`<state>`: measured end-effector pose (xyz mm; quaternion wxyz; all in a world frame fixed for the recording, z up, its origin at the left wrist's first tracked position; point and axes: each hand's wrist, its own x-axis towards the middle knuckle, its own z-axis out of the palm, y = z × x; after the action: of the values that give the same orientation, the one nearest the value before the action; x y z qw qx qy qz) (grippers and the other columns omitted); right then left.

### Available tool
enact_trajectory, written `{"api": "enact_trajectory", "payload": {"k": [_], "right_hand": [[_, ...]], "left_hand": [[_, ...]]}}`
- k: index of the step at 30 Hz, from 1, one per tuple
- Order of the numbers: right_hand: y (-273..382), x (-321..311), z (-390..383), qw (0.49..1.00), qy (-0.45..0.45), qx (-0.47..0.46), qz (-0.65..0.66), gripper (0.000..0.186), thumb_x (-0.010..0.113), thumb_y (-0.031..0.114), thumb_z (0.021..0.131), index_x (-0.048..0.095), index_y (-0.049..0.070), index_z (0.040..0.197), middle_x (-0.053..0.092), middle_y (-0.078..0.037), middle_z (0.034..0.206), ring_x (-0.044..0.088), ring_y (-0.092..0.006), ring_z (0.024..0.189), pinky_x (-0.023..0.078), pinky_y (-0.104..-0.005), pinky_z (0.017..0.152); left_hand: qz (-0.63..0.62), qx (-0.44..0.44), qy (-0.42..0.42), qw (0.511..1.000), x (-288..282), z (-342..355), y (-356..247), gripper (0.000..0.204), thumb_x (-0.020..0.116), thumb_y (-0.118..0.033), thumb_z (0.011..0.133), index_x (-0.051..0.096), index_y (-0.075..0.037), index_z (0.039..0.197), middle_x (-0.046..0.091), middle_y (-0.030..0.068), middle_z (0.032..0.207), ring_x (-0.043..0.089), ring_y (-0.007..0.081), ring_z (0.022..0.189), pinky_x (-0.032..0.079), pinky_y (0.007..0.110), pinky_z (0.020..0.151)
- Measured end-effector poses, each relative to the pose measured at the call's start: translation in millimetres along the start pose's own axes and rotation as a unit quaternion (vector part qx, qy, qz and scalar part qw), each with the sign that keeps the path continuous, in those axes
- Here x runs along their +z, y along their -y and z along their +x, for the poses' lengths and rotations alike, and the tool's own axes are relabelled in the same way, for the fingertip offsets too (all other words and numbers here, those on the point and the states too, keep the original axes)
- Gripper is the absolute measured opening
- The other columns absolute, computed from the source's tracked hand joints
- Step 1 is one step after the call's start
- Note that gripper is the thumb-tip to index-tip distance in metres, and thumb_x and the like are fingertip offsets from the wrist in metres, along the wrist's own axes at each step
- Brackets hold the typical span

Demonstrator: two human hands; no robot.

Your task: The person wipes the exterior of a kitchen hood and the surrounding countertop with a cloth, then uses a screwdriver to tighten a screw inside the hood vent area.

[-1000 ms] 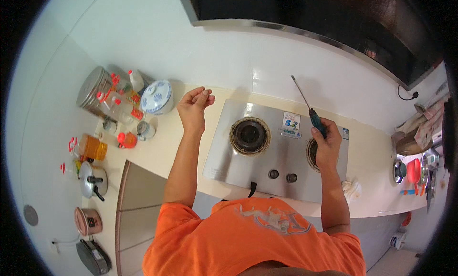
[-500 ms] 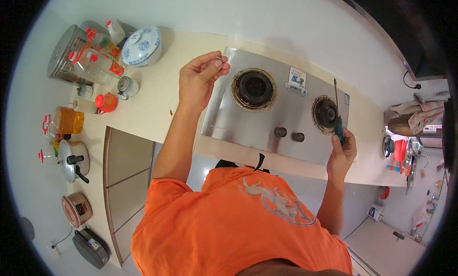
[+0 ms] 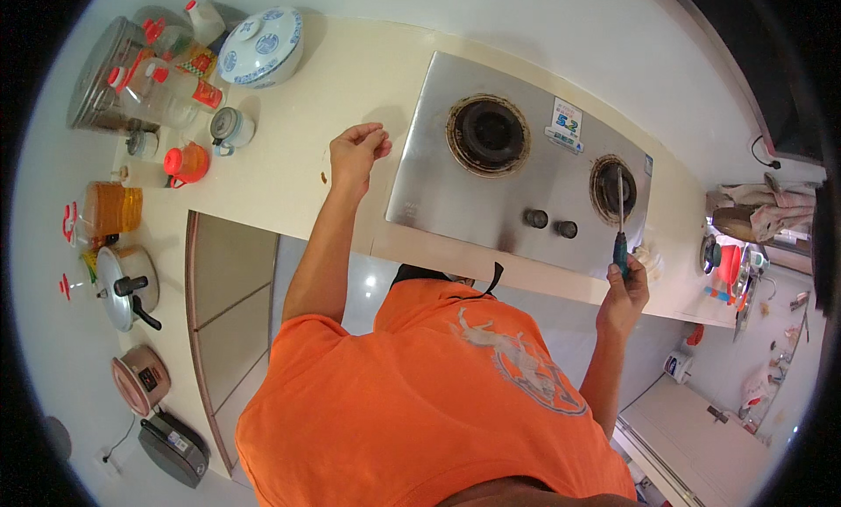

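My right hand [image 3: 624,298] grips a screwdriver [image 3: 620,244] by its teal handle, with the shaft pointing up across the right burner [image 3: 603,190]. That hand is at the front right edge of a steel two-burner gas stove [image 3: 429,178]. My left hand [image 3: 356,161] is over the pale counter, left of the stove, with thumb and fingertips pinched together. Whatever it may hold is too small to make out. The left burner [image 3: 488,135] has a stained ring around it. Two dark knobs [image 3: 550,224] sit near the stove's front.
On the counter's left stand a blue-and-white lidded bowl [image 3: 261,51], bottles with red caps [image 3: 158,95], a red-lidded jar [image 3: 187,163], an oil jug [image 3: 114,211] and a pressure cooker [image 3: 129,283]. A dark hood [image 3: 745,60] hangs at upper right; kitchenware [image 3: 727,266] lies beyond the stove.
My left hand has moved away from the stove's left corner, back over the counter. The screwdriver is still in my right hand. The view has shifted a little.
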<state>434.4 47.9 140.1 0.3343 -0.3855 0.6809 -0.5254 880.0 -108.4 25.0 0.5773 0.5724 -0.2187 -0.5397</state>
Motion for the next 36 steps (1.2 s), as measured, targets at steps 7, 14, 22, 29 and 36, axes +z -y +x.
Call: {"api": "enact_trajectory", "payload": {"k": [7,14,22,29,36], "right_hand": [[-12,8,5,0.999,0.032,-0.001,-0.007,0.027,0.071,0.000,0.086,0.062,-0.001,0.111,0.060,-0.003,0.102,0.053,-0.0122,0.093,0.042,-0.0264,0.089],[-19,6,-2,0.999,0.027,0.013,-0.035,0.028,0.071,0.000,0.086,0.062,-0.001,0.112,0.059,-0.003,0.102,0.053,-0.0124,0.092,0.042,-0.0269,0.088],[-29,-17,-14,0.998,0.019,0.029,-0.050,0.028,0.071,0.003,0.086,0.062,-0.003,0.113,0.060,-0.004,0.101,0.053,-0.0128,0.093,0.042,-0.0271,0.089],[-41,-38,-22,0.998,-0.029,0.040,-0.047,0.028,0.071,0.004,0.087,0.062,-0.001,0.113,0.060,-0.002,0.092,0.052,-0.0105,0.081,0.042,-0.0241,0.076],[-53,-78,-3,0.984,-0.010,0.100,0.150,0.023,0.067,0.004,0.091,0.060,0.002,0.113,0.062,-0.007,0.098,0.057,-0.0156,0.086,0.045,-0.0277,0.079]], "left_hand": [[0.190,0.089,-0.140,0.968,-65,25,49,0.015,0.068,-0.007,0.088,0.069,0.006,0.096,0.069,0.0099,0.081,0.066,0.0165,0.072,0.054,0.028,0.067],[0.406,0.221,-0.164,0.871,-76,65,47,0.016,0.069,-0.010,0.082,0.073,0.002,0.091,0.072,0.0171,0.083,0.071,0.0274,0.076,0.056,0.035,0.073],[0.548,0.238,-0.111,0.794,-81,106,59,0.015,0.071,-0.009,0.080,0.078,-0.004,0.092,0.070,0.0198,0.091,0.069,0.0312,0.086,0.055,0.038,0.080],[0.556,0.143,-0.055,0.817,-80,108,40,0.022,0.071,-0.010,0.078,0.077,-0.005,0.099,0.074,0.0153,0.097,0.072,0.0253,0.089,0.056,0.034,0.082],[0.504,0.208,-0.144,0.826,-128,96,-19,0.026,0.071,-0.021,0.085,0.076,0.000,0.100,0.075,0.0123,0.085,0.072,0.0212,0.078,0.056,0.032,0.073]]}}
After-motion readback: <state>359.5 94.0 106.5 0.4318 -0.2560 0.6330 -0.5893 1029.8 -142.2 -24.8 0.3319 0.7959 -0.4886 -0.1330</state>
